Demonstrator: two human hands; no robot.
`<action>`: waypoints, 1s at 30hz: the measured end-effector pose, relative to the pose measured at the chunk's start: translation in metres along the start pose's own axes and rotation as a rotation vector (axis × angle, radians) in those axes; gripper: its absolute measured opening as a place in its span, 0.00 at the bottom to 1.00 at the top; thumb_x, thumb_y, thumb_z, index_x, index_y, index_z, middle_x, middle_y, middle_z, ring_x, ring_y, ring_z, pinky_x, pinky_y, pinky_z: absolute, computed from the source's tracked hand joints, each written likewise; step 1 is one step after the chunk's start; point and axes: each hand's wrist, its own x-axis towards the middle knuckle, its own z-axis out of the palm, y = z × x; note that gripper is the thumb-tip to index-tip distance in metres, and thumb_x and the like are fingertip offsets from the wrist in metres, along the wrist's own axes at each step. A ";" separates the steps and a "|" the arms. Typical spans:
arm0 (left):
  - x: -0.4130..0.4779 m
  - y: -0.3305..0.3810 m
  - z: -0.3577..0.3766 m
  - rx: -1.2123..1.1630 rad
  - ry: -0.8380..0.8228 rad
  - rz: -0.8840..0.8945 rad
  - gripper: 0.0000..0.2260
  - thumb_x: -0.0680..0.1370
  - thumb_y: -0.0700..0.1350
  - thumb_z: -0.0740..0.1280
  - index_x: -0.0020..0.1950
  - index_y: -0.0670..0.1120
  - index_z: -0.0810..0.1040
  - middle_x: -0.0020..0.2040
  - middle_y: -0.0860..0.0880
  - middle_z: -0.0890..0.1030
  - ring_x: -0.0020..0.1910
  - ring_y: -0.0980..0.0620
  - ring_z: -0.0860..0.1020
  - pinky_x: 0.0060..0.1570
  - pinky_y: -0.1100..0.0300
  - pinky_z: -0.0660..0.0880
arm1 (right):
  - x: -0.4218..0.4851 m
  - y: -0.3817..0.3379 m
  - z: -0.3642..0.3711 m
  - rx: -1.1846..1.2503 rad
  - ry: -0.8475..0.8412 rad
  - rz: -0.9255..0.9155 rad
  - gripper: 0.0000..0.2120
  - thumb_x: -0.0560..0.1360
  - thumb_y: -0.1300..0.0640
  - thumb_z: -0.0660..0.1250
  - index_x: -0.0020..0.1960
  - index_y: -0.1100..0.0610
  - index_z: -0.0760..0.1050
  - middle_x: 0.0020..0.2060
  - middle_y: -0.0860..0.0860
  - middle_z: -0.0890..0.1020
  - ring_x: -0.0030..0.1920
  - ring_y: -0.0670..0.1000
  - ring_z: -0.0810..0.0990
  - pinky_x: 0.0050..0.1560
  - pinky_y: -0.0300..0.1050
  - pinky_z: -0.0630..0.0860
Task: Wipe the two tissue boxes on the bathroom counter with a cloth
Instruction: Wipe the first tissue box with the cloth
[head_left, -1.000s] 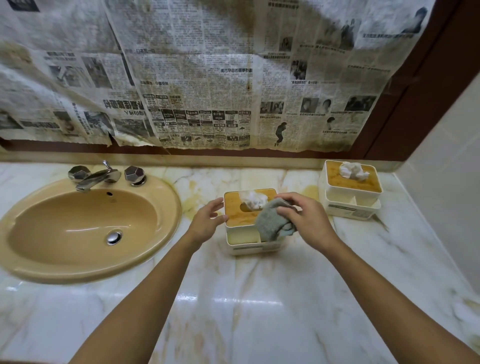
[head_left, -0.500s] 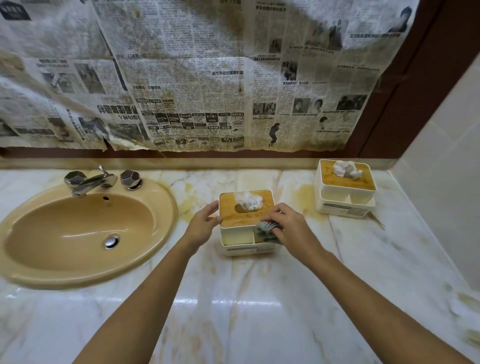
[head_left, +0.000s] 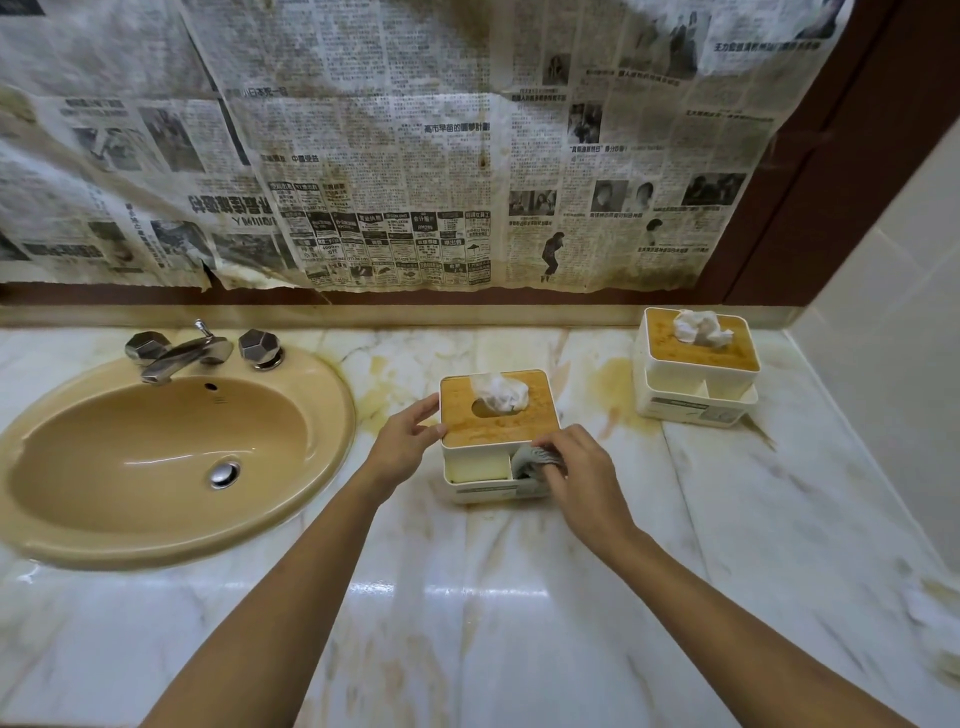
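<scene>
Newspaper (head_left: 389, 156) sheets cover the wall behind the sink (head_left: 332, 410). Their tops run out of frame and the small print is too fine to read. The marble table (head_left: 467, 623) is cut off at its near edge and at both sides, with yellow stains to the right of the sink. One tan sink is set into it, its left rim out of view, with one tap (head_left: 182, 353) at its back.

Two tissue boxes stand right of the sink, each white with a tan lid and one tuft of tissue. The near tissue box (head_left: 498, 421) sits just beside the sink. The far tissue box (head_left: 696, 364) is well to the right of the sink, by the wall corner, untouched.

The left hand (head_left: 405, 441), on the sink side of the near tissue box, has its fingers apart and nearly straight, tips touching the lid's edge. The right hand (head_left: 582, 473) has its fingers clamped on one grey cloth (head_left: 535, 460), pressed into that box's front right compartment. The hand hides most of the cloth and that corner.
</scene>
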 end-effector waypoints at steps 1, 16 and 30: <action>0.001 -0.001 -0.001 0.002 -0.001 0.002 0.23 0.81 0.41 0.66 0.76 0.49 0.67 0.73 0.53 0.71 0.58 0.56 0.78 0.57 0.58 0.70 | 0.002 -0.002 0.000 0.009 0.015 -0.002 0.11 0.74 0.66 0.69 0.54 0.54 0.80 0.47 0.45 0.75 0.47 0.46 0.76 0.49 0.30 0.70; 0.004 -0.001 -0.007 0.035 -0.016 -0.007 0.25 0.79 0.40 0.69 0.75 0.47 0.68 0.72 0.52 0.72 0.62 0.51 0.78 0.63 0.56 0.71 | 0.024 -0.004 -0.012 -0.374 0.121 -0.074 0.08 0.66 0.62 0.74 0.42 0.55 0.77 0.39 0.49 0.79 0.41 0.53 0.74 0.38 0.43 0.68; 0.001 0.004 -0.006 0.016 -0.010 -0.006 0.24 0.79 0.39 0.67 0.75 0.46 0.68 0.72 0.51 0.72 0.62 0.51 0.78 0.60 0.58 0.70 | 0.023 -0.011 -0.003 0.031 0.140 0.026 0.05 0.71 0.66 0.72 0.43 0.57 0.79 0.41 0.47 0.78 0.40 0.44 0.77 0.41 0.36 0.75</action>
